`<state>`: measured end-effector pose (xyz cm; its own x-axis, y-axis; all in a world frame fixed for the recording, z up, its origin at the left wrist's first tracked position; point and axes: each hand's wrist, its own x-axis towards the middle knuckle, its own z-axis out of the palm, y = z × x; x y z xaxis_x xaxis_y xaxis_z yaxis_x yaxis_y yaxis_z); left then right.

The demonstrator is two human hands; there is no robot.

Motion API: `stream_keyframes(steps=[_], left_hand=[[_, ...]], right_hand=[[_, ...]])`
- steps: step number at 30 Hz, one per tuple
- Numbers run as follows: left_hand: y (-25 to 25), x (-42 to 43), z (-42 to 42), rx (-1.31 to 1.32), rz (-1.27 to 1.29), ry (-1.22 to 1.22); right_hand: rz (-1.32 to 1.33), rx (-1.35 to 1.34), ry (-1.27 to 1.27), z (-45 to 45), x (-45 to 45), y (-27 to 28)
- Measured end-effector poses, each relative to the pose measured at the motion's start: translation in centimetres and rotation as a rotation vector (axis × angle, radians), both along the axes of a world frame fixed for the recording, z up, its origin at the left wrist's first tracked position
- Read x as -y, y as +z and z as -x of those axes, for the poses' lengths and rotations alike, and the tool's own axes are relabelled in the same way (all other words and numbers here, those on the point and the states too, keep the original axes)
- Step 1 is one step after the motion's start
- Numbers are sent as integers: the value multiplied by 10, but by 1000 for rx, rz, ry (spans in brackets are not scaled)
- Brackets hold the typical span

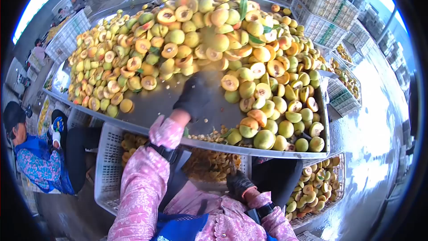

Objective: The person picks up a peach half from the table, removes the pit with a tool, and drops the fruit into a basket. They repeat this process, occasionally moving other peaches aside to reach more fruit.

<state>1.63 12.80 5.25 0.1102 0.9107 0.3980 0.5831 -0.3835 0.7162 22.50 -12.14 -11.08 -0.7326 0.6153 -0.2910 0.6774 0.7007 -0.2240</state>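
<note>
A large heap of yellow-green peaches (pixel 178 35), many halved with the pit or cut flesh showing, covers a metal table (pixel 160 105). My left hand (pixel 196 91), in a dark glove, reaches over the bare metal at the heap's front edge. Motion smears its fingers, so its grip and anything in it are unclear. Low over my lap, my right hand (pixel 238 183) wears a black glove with the fingers curled in. What it holds, if anything, is hidden. Beside it are brownish pits and scraps (pixel 209 165) in a crate below the table edge.
A white plastic crate (pixel 107 169) stands under the table's front edge. Another crate of peaches (pixel 314 187) is at my right. A co-worker (pixel 40 151) sits at the left. Stacked crates (pixel 330 9) and a wet floor (pixel 370 151) lie to the right.
</note>
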Motion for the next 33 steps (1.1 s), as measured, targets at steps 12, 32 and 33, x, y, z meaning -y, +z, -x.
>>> stream_keyframes(steps=[12,32,33], left_hand=[[-47,-5,-27,984,741,-53],[-4,199,-35,1282,640,-289],[-7,201,-36,1173,599,-266]], right_hand=[[-144,-54,41,-3,10,-49],[320,-957,-449,21,-15,174],[225,-990,-437,23,-16,172]])
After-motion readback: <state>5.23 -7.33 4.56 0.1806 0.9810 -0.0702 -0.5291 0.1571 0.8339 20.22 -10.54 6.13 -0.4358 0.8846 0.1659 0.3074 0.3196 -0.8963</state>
